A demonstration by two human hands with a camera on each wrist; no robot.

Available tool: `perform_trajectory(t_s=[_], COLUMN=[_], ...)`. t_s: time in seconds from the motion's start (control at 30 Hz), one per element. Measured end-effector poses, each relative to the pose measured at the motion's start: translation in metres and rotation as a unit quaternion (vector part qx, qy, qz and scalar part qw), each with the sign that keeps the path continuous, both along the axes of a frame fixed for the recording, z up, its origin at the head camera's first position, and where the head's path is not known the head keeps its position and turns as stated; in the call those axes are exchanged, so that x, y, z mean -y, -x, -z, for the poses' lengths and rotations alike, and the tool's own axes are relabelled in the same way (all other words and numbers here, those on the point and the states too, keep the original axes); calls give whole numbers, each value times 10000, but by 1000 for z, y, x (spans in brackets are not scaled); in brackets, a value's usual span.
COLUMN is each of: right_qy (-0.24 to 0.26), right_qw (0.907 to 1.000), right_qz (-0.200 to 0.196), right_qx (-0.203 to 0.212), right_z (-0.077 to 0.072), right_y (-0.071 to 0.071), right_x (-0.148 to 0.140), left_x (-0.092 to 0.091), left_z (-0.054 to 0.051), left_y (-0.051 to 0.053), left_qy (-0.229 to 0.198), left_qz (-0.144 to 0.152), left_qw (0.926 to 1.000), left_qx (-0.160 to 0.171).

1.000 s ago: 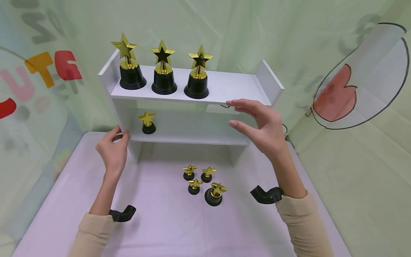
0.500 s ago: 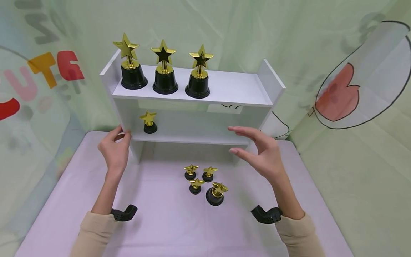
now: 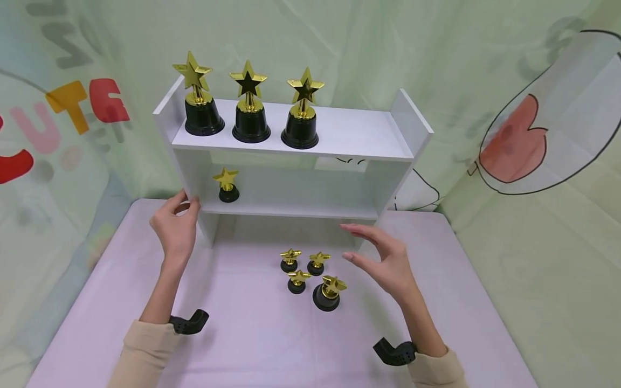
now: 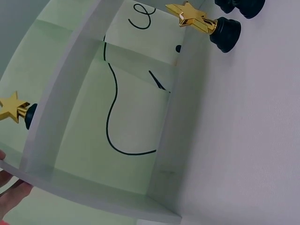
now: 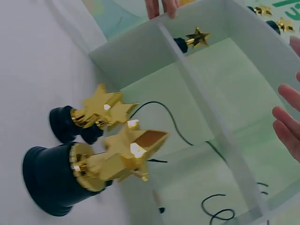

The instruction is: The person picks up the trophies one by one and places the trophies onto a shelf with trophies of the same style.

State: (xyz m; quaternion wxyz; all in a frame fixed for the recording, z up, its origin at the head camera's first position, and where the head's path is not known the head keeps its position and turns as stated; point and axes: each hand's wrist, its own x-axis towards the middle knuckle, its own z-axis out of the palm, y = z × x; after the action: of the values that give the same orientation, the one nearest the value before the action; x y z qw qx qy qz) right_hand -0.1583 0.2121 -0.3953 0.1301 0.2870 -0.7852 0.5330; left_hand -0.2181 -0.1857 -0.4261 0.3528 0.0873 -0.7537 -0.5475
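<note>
My left hand [image 3: 176, 229] pinches the left side panel of a white shelf [image 3: 291, 210], with fingers on both faces of the panel in the left wrist view. My right hand [image 3: 383, 258] hovers in front of the lower right of the shelf, its thumb and fingers apart and nothing between them. Closest to it on the table is a larger gold star trophy [image 3: 327, 295] with a black base. Beside that stand three smaller star trophies, including a front one [image 3: 297, 282]. Another small trophy [image 3: 228, 186] stands at the left of the middle board.
Three large star trophies, one of them the middle trophy [image 3: 250, 110], line the left and centre of the top board. A pale cloth covers the table [image 3: 252, 345]. Printed green curtains [image 3: 533, 231] hang behind and at the sides.
My right hand has come down from the top board's front edge to just above the table trophies, empty throughout. The left hand keeps its hold on the side panel. No trophy has moved.
</note>
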Motion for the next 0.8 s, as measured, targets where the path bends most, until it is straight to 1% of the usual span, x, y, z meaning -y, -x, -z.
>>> perform_trajectory(t_s=[0.13, 0.3, 0.43, 0.53, 0.63, 0.8], right_qy=[-71, -283, -322, -334, -377, -699], right_qw=[9998, 9988, 9978, 9974, 9968, 9930], right_qz=[68, 287, 409, 405, 418, 580], right_qx=[173, 264, 400, 496, 569, 757], right_z=[19, 40, 54, 63, 73, 89], right_y=[-3, -5, -8, -9, -9, -10], right_x=[-1, -2, -4, -6, -7, -9], left_x=[0, 0, 0, 0, 0, -1], left_z=[0, 1, 1, 0, -1, 0], left_y=[0, 0, -1, -2, -2, -2], left_qy=[-13, 44, 76, 93, 97, 82], left_qz=[-8, 12, 4, -42, -29, 19], left_qw=[10000, 9999, 9999, 9999, 9999, 9999], left_qx=[-19, -90, -108, -116, -118, -147])
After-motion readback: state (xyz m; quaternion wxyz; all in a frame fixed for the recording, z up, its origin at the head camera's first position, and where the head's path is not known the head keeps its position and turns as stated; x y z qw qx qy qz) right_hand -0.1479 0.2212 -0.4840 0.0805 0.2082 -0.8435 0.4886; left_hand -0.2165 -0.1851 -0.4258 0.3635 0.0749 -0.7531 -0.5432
